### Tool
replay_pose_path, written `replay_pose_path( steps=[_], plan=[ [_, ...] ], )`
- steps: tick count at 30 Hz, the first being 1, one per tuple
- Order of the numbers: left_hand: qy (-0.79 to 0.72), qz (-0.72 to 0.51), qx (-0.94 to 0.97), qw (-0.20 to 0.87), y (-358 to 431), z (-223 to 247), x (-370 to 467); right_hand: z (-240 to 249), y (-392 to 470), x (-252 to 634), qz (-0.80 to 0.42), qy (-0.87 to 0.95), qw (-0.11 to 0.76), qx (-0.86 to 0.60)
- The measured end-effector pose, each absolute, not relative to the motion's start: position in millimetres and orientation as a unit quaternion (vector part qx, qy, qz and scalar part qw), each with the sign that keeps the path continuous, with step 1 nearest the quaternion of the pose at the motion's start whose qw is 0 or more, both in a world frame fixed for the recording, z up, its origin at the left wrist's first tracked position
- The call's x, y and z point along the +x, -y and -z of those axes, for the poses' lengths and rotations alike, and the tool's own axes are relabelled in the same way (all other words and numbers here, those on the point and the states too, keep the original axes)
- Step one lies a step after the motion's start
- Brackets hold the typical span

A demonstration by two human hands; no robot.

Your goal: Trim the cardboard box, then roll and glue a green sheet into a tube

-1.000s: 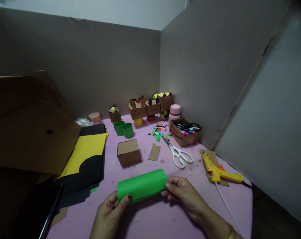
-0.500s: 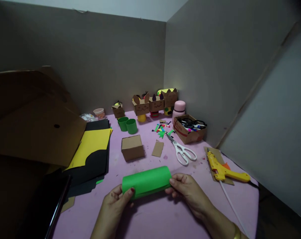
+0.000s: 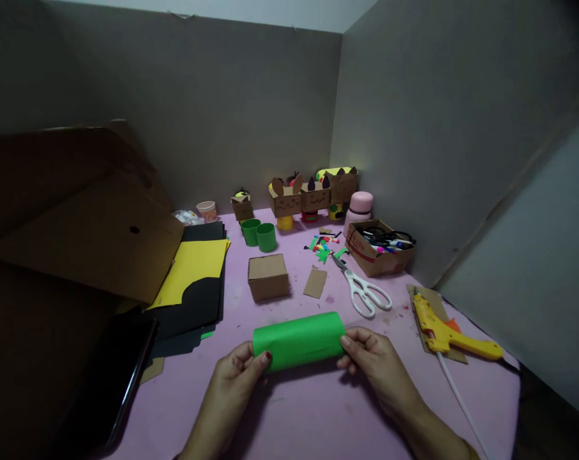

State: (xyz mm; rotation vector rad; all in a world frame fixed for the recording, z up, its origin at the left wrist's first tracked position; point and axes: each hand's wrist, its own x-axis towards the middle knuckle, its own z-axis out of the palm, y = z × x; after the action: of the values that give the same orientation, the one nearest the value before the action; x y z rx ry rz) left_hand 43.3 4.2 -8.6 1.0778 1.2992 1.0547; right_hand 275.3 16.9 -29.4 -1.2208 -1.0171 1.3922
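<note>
A tube of rolled green paper [image 3: 299,342] is held level above the pink table, near its front. My left hand [image 3: 239,370] pinches the tube's left end, thumb on the outer face. At the right end, the thumb and fingers of my right hand [image 3: 368,354] grip the paper's edge. Just beyond the tube sits a small closed cardboard box [image 3: 269,278], with a flat cardboard piece [image 3: 315,282] to its right. White-handled scissors [image 3: 366,291] lie farther right, their blades pointing toward green paper scraps [image 3: 323,254].
A yellow glue gun [image 3: 445,329] rests on cardboard at right, its cord off the edge. Two short green paper cylinders [image 3: 266,237] stand behind the box. Cardboard-headed figures [image 3: 286,204] line the back. A box of pens [image 3: 378,259] is right; black and yellow sheets [image 3: 198,271] lie left.
The view has shifted, so everything sits farther right in it. The green tube looks rolled slightly tighter, its loose edge lying closer. Both hands keep hold of its ends.
</note>
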Motion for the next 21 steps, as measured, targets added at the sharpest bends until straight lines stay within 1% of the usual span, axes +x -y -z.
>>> replay_pose_path(
  steps=[4,10,21],
  plan=[
    [-0.558,-0.441,0.428,0.558,-3.4,3.7,45.8,30.2,-17.4,276.5,-0.557,0.430,0.494,-0.512],
    [-0.562,-0.432,0.412,0.573,-3.9,2.3,46.4,30.0,-17.0,276.8,-0.565,0.428,0.485,-0.512],
    [-0.575,-0.431,0.411,0.561,-6.3,6.2,45.5,31.0,-18.0,276.9,-0.592,0.402,0.484,-0.503]
  ],
)
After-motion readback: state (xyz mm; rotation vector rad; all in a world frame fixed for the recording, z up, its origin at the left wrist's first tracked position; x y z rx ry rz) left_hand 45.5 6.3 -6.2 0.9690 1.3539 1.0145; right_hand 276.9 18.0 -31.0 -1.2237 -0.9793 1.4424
